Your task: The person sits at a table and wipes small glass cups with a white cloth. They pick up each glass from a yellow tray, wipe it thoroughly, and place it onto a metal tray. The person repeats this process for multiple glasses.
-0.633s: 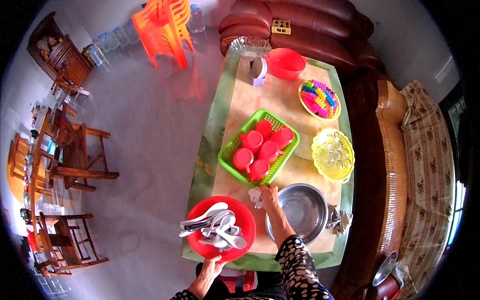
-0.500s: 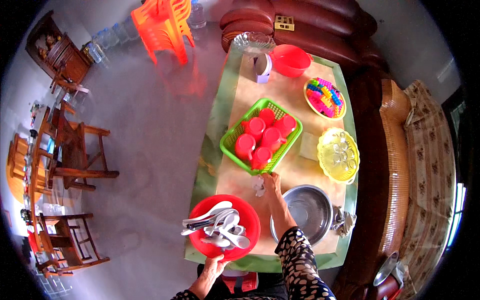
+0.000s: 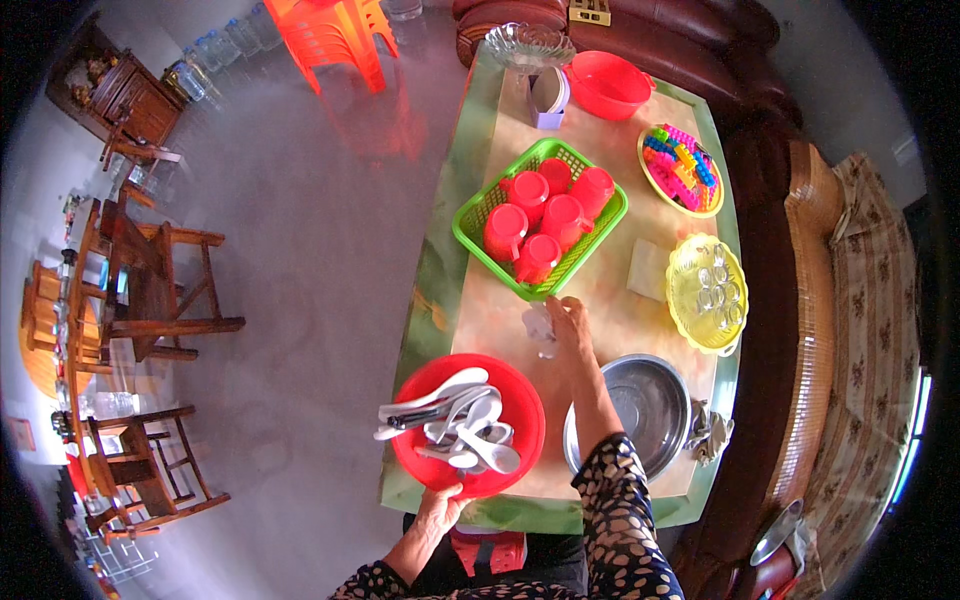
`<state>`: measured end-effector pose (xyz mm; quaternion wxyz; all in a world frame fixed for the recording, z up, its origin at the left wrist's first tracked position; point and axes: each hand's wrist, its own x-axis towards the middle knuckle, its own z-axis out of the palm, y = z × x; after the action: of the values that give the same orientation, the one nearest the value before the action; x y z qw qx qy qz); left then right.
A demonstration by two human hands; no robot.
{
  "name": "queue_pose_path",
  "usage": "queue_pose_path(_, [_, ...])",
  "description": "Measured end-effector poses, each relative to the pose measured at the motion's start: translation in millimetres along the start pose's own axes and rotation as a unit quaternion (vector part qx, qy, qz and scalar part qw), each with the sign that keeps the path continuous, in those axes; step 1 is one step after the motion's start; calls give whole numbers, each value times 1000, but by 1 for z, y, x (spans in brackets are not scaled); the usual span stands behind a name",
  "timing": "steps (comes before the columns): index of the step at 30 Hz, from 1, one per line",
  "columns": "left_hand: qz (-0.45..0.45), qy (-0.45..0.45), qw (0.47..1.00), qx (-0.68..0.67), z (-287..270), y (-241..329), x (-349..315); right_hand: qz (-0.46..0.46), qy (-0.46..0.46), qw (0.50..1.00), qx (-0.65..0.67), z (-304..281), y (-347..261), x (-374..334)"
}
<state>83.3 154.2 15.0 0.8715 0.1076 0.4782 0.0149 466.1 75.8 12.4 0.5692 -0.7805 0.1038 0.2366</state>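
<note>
My left hand (image 3: pixel 437 515) grips the near rim of a red basin (image 3: pixel 530 440), thumb on top, fingers hidden below. White spoons (image 3: pixel 480 410) and some dark-handled utensils lie heaped in it, several handles jutting over its left side. My right hand (image 3: pixel 570 325) reaches across the table, fingers closed on a small crumpled whitish cloth (image 3: pixel 540 328), partly blurred. It is just below the near edge of a green plastic basket (image 3: pixel 470 232), where several red mugs (image 3: pixel 537 257) stand upside down. A steel basin (image 3: pixel 648 405) is beside my right forearm.
Farther right are a yellow scalloped tray (image 3: pixel 682 330) with small glasses and a bowl of colourful blocks (image 3: pixel 680 170). A red tub (image 3: pixel 612 88), a lilac holder (image 3: pixel 546 118) and a glass bowl (image 3: pixel 525 48) stand at the far end. Grey rags (image 3: pixel 710 433) lie by the steel basin.
The whole view has shifted, so the table and its things appear higher and slightly right. The whitish cloth beside my right hand looks more stretched out. My left hand keeps its place on the basin rim.
</note>
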Motion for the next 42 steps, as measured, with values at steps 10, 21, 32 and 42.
queue_pose_path(10, [-23, -25, 994, 100, 40, 50, 74, -67, 96, 992, 41, -160, 0, -186])
queue_pose_path(21, [3, -56, 998, 33, 84, 48, 54, -42, 273, 961, 26, -302, 122, -209])
queue_pose_path(32, [423, -23, 481, 768, 37, -100, 11, -22, 231, 970, 76, -324, 100, -61])
queue_pose_path(42, [326, 8, 283, 902, 40, -128, 11, -23, 34, 946, 322, -310, 99, 2])
